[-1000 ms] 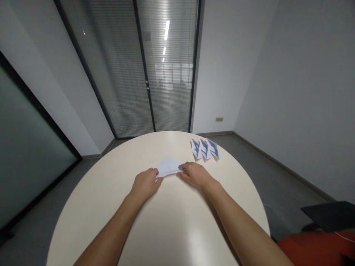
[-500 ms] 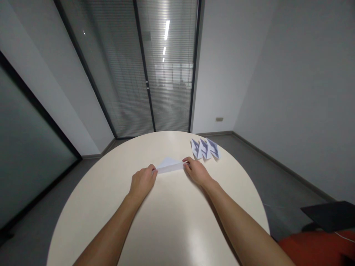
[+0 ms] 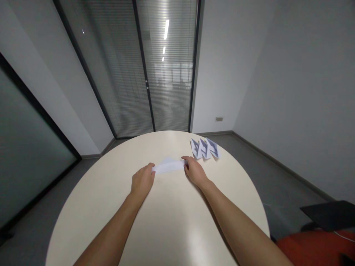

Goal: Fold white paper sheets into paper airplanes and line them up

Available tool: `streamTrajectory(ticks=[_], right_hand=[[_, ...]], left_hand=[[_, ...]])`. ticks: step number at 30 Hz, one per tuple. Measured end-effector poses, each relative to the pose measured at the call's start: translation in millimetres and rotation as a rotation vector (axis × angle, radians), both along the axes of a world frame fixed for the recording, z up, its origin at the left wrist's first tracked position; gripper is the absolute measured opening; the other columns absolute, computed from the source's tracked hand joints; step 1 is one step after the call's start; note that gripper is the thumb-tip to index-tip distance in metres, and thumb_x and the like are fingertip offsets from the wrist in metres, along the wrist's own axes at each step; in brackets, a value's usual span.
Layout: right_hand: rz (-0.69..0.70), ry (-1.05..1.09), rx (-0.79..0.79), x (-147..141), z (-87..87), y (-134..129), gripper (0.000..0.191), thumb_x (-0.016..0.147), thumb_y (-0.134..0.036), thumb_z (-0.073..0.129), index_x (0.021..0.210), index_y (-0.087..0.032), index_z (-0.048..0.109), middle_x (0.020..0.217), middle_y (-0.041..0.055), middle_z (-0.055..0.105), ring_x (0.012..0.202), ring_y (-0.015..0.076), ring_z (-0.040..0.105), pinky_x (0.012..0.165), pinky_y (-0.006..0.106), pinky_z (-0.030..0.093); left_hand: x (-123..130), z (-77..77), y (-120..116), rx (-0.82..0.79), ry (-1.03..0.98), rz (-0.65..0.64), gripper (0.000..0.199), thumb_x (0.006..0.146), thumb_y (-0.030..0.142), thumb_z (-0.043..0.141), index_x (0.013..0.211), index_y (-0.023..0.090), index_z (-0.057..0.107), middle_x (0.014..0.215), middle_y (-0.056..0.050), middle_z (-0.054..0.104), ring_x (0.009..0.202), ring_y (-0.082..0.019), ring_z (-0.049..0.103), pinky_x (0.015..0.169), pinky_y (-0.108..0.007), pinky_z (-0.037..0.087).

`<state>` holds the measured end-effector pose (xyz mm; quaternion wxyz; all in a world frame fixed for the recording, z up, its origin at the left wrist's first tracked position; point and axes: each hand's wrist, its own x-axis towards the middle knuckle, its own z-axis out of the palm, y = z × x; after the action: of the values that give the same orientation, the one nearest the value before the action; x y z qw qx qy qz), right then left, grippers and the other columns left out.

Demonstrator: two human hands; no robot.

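Note:
A white folded sheet of paper (image 3: 168,166) lies between my hands, with a low peak on its far side and a long band along its near side. My left hand (image 3: 142,180) pinches its left end between thumb and fingers. At the right end, my right hand (image 3: 195,171) has its thumb and fingers closed on the paper. Just beyond my right hand stand three folded paper boats (image 3: 204,149), side by side in a row on the table.
The round cream table (image 3: 155,221) fills the lower middle. To the lower right are a red seat (image 3: 313,247) and a dark flat panel (image 3: 330,215) with a white cable. Glass panels with blinds (image 3: 172,103) and grey walls stand behind.
The near band of the paper now looks less sharply set off from the peak behind it. My left hand has shifted slightly left and its fingers have opened out a little.

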<state>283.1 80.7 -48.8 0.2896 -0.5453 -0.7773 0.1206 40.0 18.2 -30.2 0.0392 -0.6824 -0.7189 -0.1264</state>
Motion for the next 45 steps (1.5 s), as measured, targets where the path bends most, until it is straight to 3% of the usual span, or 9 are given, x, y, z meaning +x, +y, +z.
streamTrajectory(ticks=[10, 15, 20, 24, 28, 32, 37, 41, 45], right_hand=[[0.072, -0.315, 0.185, -4.4, 14.1, -14.7, 0.034, 0.094, -0.008, 0.053, 0.116, -0.020, 0.075, 0.147, 0.0126, 0.056, 0.133, 0.0300, 0.046, 0.113, 0.046, 0.036], [0.270, -0.292, 0.117, -15.1, 16.1, -26.7, 0.034, 0.103, -0.027, 0.049, 0.129, -0.019, 0.068, 0.142, 0.0114, 0.062, 0.131, 0.0266, 0.052, 0.113, 0.042, 0.037], [0.390, -0.246, 0.058, -14.9, 11.7, -31.4, 0.046, 0.104, -0.039, 0.046, 0.145, -0.019, 0.056, 0.150, 0.0153, 0.055, 0.140, 0.0291, 0.047, 0.117, 0.048, 0.033], [0.415, -0.197, 0.031, -11.4, 11.7, -30.1, 0.045, 0.103, -0.040, 0.049, 0.143, -0.023, 0.059, 0.149, 0.0128, 0.057, 0.141, 0.0286, 0.047, 0.119, 0.049, 0.031], [0.383, -0.232, 0.024, -10.4, 18.7, -28.0, 0.041, 0.103, -0.035, 0.048, 0.137, -0.017, 0.062, 0.146, 0.0154, 0.059, 0.139, 0.0267, 0.049, 0.119, 0.045, 0.031], [0.184, -0.304, -0.019, -8.3, 27.0, -27.0, 0.030, 0.099, -0.031, 0.053, 0.117, -0.013, 0.070, 0.134, 0.0183, 0.066, 0.129, 0.0286, 0.057, 0.108, 0.040, 0.042], [0.037, -0.372, -0.046, -9.1, 35.7, -28.6, 0.029, 0.098, -0.031, 0.052, 0.096, -0.013, 0.075, 0.099, 0.0197, 0.075, 0.103, 0.0292, 0.068, 0.088, 0.036, 0.049], [0.089, -0.408, -0.012, -10.1, 42.9, -31.2, 0.037, 0.099, -0.035, 0.049, 0.087, -0.015, 0.078, 0.090, 0.0184, 0.075, 0.087, 0.0266, 0.070, 0.078, 0.033, 0.046], [0.299, -0.364, -0.009, -9.9, 48.3, -36.0, 0.036, 0.097, -0.038, 0.053, 0.082, -0.020, 0.079, 0.081, 0.0110, 0.076, 0.075, 0.0210, 0.068, 0.068, 0.029, 0.041]], left_hand=[[2.3, -6.0, -0.5, 0.129, 0.006, -0.121, 0.033, 0.095, 0.012, 0.050, 0.122, 0.021, 0.068, 0.131, -0.009, 0.066, 0.118, -0.026, 0.061, 0.099, -0.037, 0.051], [6.8, -6.6, 2.8, 0.159, 0.031, -0.267, 0.034, 0.095, 0.010, 0.052, 0.116, 0.024, 0.075, 0.144, -0.009, 0.059, 0.133, -0.028, 0.052, 0.114, -0.043, 0.042], [15.4, -4.9, 0.4, 0.032, -0.050, -0.383, 0.036, 0.099, 0.011, 0.044, 0.120, 0.018, 0.072, 0.136, -0.009, 0.066, 0.126, -0.020, 0.059, 0.113, -0.034, 0.043], [24.1, -2.3, -8.0, 0.020, -0.054, -0.397, 0.038, 0.104, 0.033, 0.045, 0.135, 0.020, 0.064, 0.139, -0.011, 0.063, 0.129, -0.025, 0.056, 0.110, -0.039, 0.045], [29.1, -2.2, -11.8, 0.000, 0.020, -0.394, 0.046, 0.105, 0.042, 0.040, 0.141, 0.021, 0.060, 0.147, -0.012, 0.057, 0.136, -0.027, 0.049, 0.116, -0.042, 0.038], [28.9, -5.6, -10.5, -0.013, 0.034, -0.387, 0.047, 0.106, 0.042, 0.038, 0.142, 0.021, 0.059, 0.148, -0.012, 0.056, 0.136, -0.027, 0.049, 0.116, -0.042, 0.038], [28.2, -8.8, -9.0, 0.013, 0.045, -0.364, 0.045, 0.106, 0.042, 0.038, 0.138, 0.021, 0.061, 0.144, -0.012, 0.058, 0.132, -0.027, 0.052, 0.114, -0.042, 0.039], [27.3, -9.1, -7.7, 0.044, 0.039, -0.307, 0.042, 0.106, 0.041, 0.038, 0.125, 0.016, 0.066, 0.135, -0.015, 0.063, 0.127, -0.028, 0.056, 0.112, -0.041, 0.041], [24.2, -9.8, -6.8, 0.036, 0.024, -0.263, 0.039, 0.104, 0.040, 0.043, 0.120, 0.013, 0.066, 0.136, -0.018, 0.062, 0.129, -0.030, 0.055, 0.111, -0.042, 0.041]])
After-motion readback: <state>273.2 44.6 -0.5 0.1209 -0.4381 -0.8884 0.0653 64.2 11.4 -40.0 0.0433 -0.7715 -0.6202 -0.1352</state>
